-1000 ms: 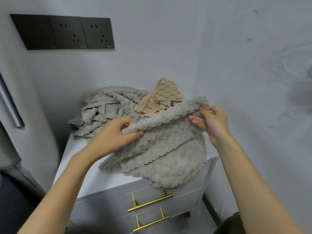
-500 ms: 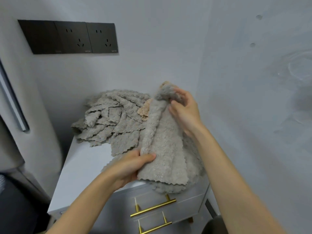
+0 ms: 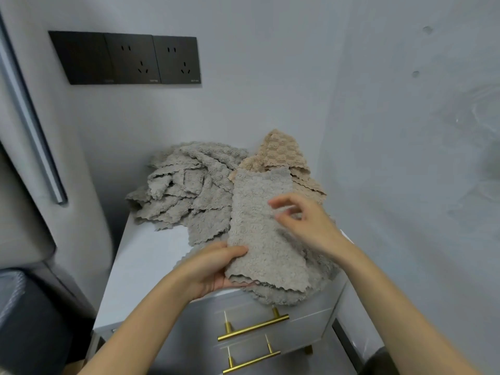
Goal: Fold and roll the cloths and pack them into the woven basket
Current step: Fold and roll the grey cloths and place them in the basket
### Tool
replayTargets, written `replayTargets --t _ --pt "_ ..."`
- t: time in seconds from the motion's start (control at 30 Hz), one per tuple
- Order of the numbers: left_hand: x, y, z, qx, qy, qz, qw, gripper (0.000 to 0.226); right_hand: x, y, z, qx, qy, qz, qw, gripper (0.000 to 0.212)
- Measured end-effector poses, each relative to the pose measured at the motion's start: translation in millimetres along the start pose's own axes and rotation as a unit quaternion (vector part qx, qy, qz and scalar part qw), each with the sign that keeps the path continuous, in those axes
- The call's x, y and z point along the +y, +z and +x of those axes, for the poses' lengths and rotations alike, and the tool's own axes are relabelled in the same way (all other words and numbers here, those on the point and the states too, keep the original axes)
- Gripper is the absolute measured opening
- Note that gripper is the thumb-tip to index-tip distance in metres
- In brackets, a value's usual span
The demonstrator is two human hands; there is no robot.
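Observation:
A grey fluffy cloth [image 3: 259, 228] lies folded into a long strip on the right of the white cabinet top [image 3: 151, 255]. My left hand [image 3: 213, 266] grips its near left corner, thumb on top. My right hand [image 3: 303, 223] hovers just over the strip's right side with fingers loosely spread, blurred by motion, holding nothing. More grey cloths [image 3: 189, 190] lie in a heap at the back left, and a beige cloth [image 3: 278, 152] leans in the back corner. No woven basket is in view.
The cabinet stands in a wall corner, with two drawers and gold handles [image 3: 254, 327] at its front. Black wall sockets [image 3: 127, 59] sit above. A padded grey panel [image 3: 32, 158] stands at the left.
The cloth, held up and spread between both hands, was folded lengthwise and laid down as a strip. My right hand let go of its far end and drew back over it.

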State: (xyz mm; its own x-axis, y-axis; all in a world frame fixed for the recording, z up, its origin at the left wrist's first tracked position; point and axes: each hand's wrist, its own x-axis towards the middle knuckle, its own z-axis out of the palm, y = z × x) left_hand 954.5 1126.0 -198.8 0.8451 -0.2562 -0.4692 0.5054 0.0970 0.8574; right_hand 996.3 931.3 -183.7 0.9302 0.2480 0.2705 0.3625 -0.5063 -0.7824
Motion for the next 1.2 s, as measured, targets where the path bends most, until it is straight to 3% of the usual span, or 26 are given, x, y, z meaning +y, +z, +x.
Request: replayTargets --t 0.1,0.23,0.33,0.4,0.47,0.57,0.63,0.77,0.93,1.07,1.2 --pt "-0.4 0.8 -2.0 0.005 0.016 0.055 0.998 0.012 4.7 3.5 -22.0 -0.083 -0.026 -0.067 0.994 0.024" --pt "-3.6 -1.8 -4.0 0.033 0.059 0.131 0.989 0.039 13.4 4.1 -41.7 -0.107 -0.036 -0.170 0.979 0.024" --pt "-5.9 -6.6 -4.8 0.083 0.097 0.220 0.967 0.058 19.0 3.0 -54.4 -0.157 -0.048 -0.212 0.963 0.049" --pt "-8.4 -10.9 -5.2 0.105 0.149 0.309 0.934 0.067 21.2 4.1 -61.4 -0.166 -0.078 -0.251 0.950 0.053" --pt "-10.5 -14.9 -6.1 0.118 0.216 0.403 0.881 0.067 21.8 4.2 -66.1 -0.138 -0.107 -0.269 0.947 0.038" --pt "-12.6 -20.1 -5.9 0.114 0.294 0.483 0.817 0.052 19.9 -1.3 -70.8 -0.098 -0.122 -0.231 0.960 0.015" --pt "-11.6 -20.5 -7.2 0.084 0.323 0.499 0.800 0.039 18.5 -6.8 -72.9 -0.077 -0.131 -0.219 0.964 0.009" --pt "-12.3 -25.4 -7.3 0.040 0.311 0.566 0.762 0.034 15.8 -13.8 -77.6 -0.078 -0.130 -0.236 0.960 0.008" --pt "-19.2 -35.4 -6.4 0.046 0.278 0.632 0.722 0.048 16.6 -18.8 -83.1 -0.079 -0.127 -0.246 0.958 0.011" --pt "-21.2 -37.0 -7.2 0.045 0.272 0.659 0.700 0.073 18.5 -18.7 -84.7 -0.081 -0.138 -0.294 0.942 0.012" --pt "-24.9 -40.0 -9.3 0.045 0.296 0.704 0.645 0.083 20.7 -11.2 -87.8 -0.106 -0.154 -0.337 0.923 0.012"
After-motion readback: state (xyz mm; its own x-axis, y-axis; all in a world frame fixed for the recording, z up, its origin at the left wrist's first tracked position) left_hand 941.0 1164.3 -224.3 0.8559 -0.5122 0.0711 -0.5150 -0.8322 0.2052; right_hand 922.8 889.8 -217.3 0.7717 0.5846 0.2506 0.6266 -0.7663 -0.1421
